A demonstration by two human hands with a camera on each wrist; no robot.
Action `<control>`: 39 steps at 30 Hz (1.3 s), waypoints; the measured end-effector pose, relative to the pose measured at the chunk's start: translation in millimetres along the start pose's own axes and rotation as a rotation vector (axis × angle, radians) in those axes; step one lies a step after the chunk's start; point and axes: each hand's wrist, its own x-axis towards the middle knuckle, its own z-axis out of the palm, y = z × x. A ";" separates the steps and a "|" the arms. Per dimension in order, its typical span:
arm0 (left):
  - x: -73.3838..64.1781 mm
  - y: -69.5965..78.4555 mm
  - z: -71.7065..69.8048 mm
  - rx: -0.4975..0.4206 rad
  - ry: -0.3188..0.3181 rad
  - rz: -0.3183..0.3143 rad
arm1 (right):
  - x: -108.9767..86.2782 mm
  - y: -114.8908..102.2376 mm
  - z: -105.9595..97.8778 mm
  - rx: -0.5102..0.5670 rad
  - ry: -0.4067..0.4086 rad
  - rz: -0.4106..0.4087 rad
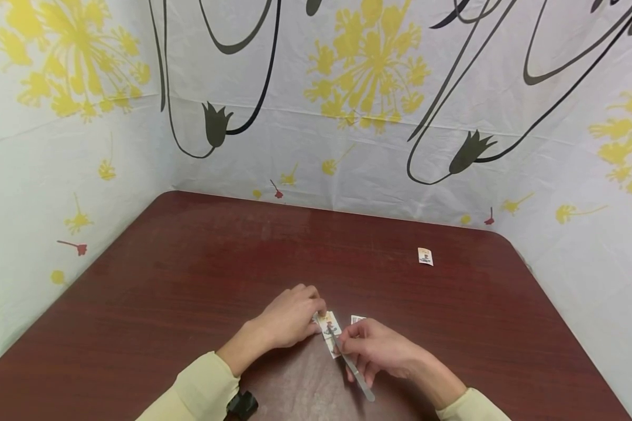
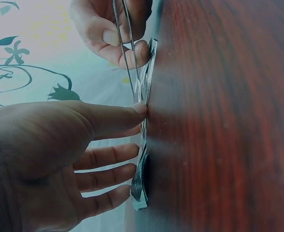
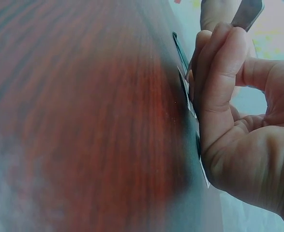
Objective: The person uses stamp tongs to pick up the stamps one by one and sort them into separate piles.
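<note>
In the head view, my right hand [image 1: 376, 348] holds silver tweezers [image 1: 355, 371], their tips over a strip of small printed papers [image 1: 330, 327]. The left wrist view shows the two tweezer arms [image 2: 126, 48] a little apart, pinched between the thumb and fingers. My left hand [image 1: 291, 316] lies at the strip's far left end. Its thumb and fairly straight fingertips press on the strip [image 2: 139, 188], whose near end curls up in the left wrist view. A second printed paper [image 1: 357, 319] lies partly hidden behind the right hand.
One more small printed paper [image 1: 425, 256] lies at the back right of the dark red wooden table [image 1: 232, 251]. A white cloth [image 1: 316, 158] with a flower print hangs along the table's back and sides. A black watch [image 1: 242, 404] shows by the left sleeve.
</note>
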 end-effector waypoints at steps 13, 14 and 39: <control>0.3 -0.6 0.1 -0.008 -0.001 -0.005 | -1.3 -1.8 -0.3 0.007 0.010 -0.001; 0.2 -0.5 0.0 -0.008 0.000 -0.003 | -1.3 -1.8 -0.3 0.005 0.011 -0.003; 1.7 0.7 0.3 0.007 -0.015 -0.023 | -4.2 -1.7 -1.5 -0.032 0.058 -0.037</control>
